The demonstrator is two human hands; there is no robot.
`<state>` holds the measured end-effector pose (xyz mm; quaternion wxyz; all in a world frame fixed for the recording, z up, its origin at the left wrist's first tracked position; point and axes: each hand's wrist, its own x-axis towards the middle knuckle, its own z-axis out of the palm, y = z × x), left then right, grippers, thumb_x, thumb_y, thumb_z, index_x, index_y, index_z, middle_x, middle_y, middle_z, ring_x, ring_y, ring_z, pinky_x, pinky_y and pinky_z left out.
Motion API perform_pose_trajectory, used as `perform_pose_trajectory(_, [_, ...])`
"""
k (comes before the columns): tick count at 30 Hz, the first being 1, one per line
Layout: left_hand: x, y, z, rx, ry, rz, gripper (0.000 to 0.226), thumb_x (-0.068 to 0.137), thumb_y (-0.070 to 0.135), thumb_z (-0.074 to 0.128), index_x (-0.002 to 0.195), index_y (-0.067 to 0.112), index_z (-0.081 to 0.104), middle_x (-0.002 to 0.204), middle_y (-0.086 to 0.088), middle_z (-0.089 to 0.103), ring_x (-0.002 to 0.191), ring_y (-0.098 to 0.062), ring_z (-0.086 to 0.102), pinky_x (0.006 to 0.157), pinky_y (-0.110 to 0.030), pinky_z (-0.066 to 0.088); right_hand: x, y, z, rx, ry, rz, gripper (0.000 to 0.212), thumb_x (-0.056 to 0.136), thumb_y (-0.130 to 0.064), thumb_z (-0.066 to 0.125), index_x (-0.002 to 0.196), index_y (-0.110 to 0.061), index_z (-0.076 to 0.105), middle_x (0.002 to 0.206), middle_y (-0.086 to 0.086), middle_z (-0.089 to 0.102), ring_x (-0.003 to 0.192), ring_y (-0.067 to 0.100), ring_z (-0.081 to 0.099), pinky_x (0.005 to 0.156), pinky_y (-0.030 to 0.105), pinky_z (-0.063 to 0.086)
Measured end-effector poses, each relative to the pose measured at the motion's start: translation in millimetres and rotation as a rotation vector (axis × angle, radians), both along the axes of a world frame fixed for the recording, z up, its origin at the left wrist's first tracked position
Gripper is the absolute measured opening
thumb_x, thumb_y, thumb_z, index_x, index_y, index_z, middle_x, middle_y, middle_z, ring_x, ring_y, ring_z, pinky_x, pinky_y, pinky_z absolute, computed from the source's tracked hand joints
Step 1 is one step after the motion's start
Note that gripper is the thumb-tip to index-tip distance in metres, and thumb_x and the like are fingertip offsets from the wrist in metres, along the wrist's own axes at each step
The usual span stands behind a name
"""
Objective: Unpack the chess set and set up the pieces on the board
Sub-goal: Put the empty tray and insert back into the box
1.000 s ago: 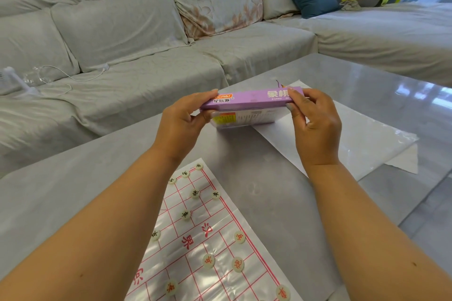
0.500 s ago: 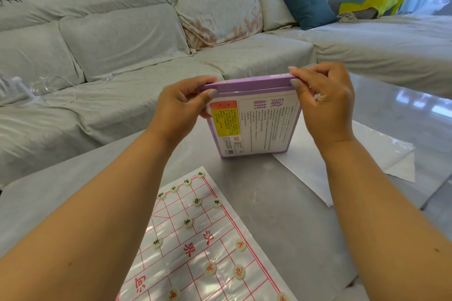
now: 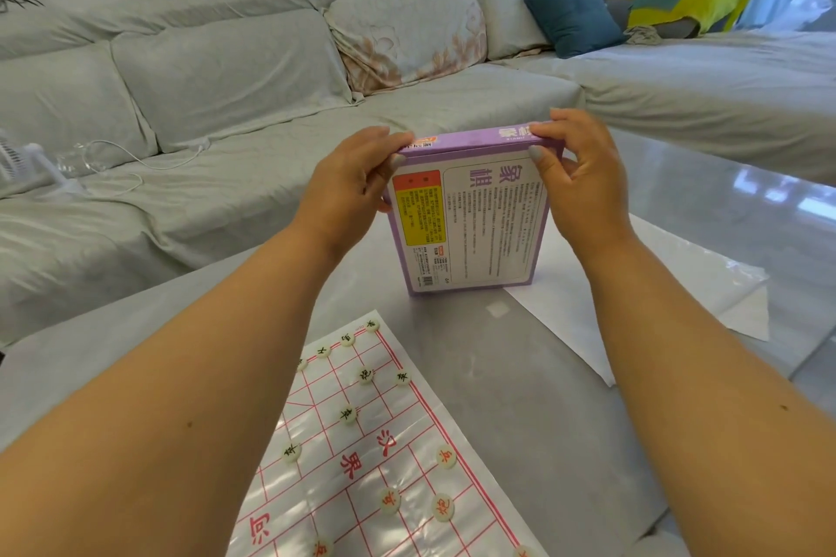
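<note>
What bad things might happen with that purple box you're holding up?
The purple box is gripped only at its top corners by the left hand and right hand, so it might slip. If it drops or swings toward the board, it could scatter the chess pieces already placed.

A grey, glossy table [image 3: 475, 375] fills the lower and right part of the frame, its far right stretch mirroring bright light. On it, at the lower centre, lies a clear plastic board sheet [image 3: 362, 466] printed with a red grid and red characters — it runs off the bottom edge. Small round pale pieces [image 3: 348, 415] sit on the grid crossings, dark-lettered ones toward the sheet's far end, red-lettered ones nearer the bottom edge. At the centre right a creased white sheet [image 3: 656, 285] lies flat on the tabletop. Whether the upright purple box [image 3: 470, 231] at the centre rests its lower edge on the table cannot be told — both hands grip its top.
</note>
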<state>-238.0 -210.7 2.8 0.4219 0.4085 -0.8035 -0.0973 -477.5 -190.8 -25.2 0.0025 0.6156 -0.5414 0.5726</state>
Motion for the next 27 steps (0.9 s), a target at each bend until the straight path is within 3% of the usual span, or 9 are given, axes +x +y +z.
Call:
perform_pose_trajectory(3, [2.3,-0.8,-7.4,-0.005,-0.056,0.041,0.038,0.098,0.02,0.047,0.135,0.022,0.051,0.14,-0.004,0.045,0.118,-0.017,0.05,0.08,-0.029,0.058,2.5,0.6,-0.5,-0.01,0.04,-0.012,0.029,0.094,-0.035,0.052,0.115,-0.017,0.061,0.129,0.001,0.053,0.105,-0.002,0.041,0.084,0.004,0.036])
perform_pose_trajectory(6, [0.6,-4.7,-8.8,-0.039,-0.062,0.06,0.037,0.097,0.017,0.05,0.134,0.023,0.053,0.125,-0.006,0.054,0.109,-0.019,0.055,0.078,-0.036,0.059,7.3,2.7,-0.4,0.06,0.103,-0.101,0.03,0.094,-0.028,0.054,0.123,-0.022,0.056,0.14,0.003,0.044,0.124,0.009,0.039,0.097,0.015,0.029])
perform_pose_trajectory(9, [-4.6,-7.1,-9.9,-0.084,-0.064,0.128,0.037,0.095,0.019,0.055,0.132,0.023,0.056,0.118,-0.008,0.055,0.105,-0.023,0.056,0.084,-0.04,0.056,18.6,7.1,-5.3,0.116,0.06,-0.264,0.055,0.09,-0.028,0.061,0.139,-0.023,0.037,0.142,0.009,0.034,0.131,0.021,0.033,0.1,0.027,0.034])
perform_pose_trajectory(11, [-11.0,-3.9,-12.4,-0.131,-0.053,0.159,0.036,0.092,0.019,0.059,0.129,0.019,0.059,0.114,-0.01,0.055,0.102,-0.023,0.056,0.087,-0.035,0.053,31.1,11.9,-9.5,0.194,-0.164,-0.23,0.069,0.088,-0.035,0.062,0.143,-0.018,0.025,0.136,0.01,0.038,0.124,0.021,0.041,0.096,0.028,0.04])
perform_pose_trajectory(13, [-16.9,1.3,-14.5,-0.197,-0.067,0.152,0.035,0.089,0.019,0.064,0.124,0.015,0.063,0.109,-0.012,0.055,0.094,-0.024,0.056,0.082,-0.034,0.053,42.4,14.0,-11.3,0.36,-0.518,-0.046,0.069,0.09,-0.041,0.057,0.143,-0.017,0.02,0.125,0.009,0.05,0.112,0.021,0.055,0.089,0.032,0.05])
perform_pose_trajectory(16, [-20.9,8.4,-22.3,-0.303,-0.18,0.034,0.035,0.084,0.024,0.065,0.116,0.009,0.067,0.1,-0.016,0.057,0.08,-0.026,0.058,0.067,-0.036,0.056,47.9,13.1,-10.0,0.513,-1.02,0.214,0.067,0.088,-0.049,0.057,0.137,-0.015,0.028,0.117,0.01,0.057,0.1,0.027,0.063,0.077,0.042,0.058])
perform_pose_trajectory(20, [-27.9,21.8,-44.0,-0.354,-0.339,-0.111,0.039,0.083,0.029,0.063,0.116,0.009,0.064,0.102,-0.015,0.06,0.074,-0.025,0.06,0.066,-0.024,0.049,54.2,6.0,-12.0,0.531,-1.206,0.197,0.061,0.077,-0.028,0.074,0.12,-0.011,0.034,0.111,0.017,0.059,0.087,0.028,0.067,0.064,0.047,0.059])
perform_pose_trajectory(24, [-22.9,27.3,-58.1,-0.108,-0.264,-0.08,0.046,0.086,0.029,0.067,0.127,0.012,0.055,0.124,-0.01,0.057,0.102,-0.024,0.06,0.085,-0.029,0.05,47.0,1.0,-20.0,0.544,-1.166,0.071,0.048,0.078,-0.017,0.067,0.117,-0.011,0.04,0.107,0.015,0.063,0.081,0.026,0.068,0.062,0.044,0.059])
perform_pose_trajectory(27, [0.0,17.0,-63.3,0.138,-0.023,0.233,0.047,0.093,0.036,0.054,0.133,0.012,0.047,0.135,-0.008,0.048,0.121,-0.022,0.049,0.102,-0.035,0.041,37.3,-2.8,-23.9,0.538,-1.135,0.112,0.04,0.084,-0.018,0.062,0.121,-0.013,0.049,0.101,0.01,0.067,0.078,0.021,0.069,0.056,0.032,0.057])
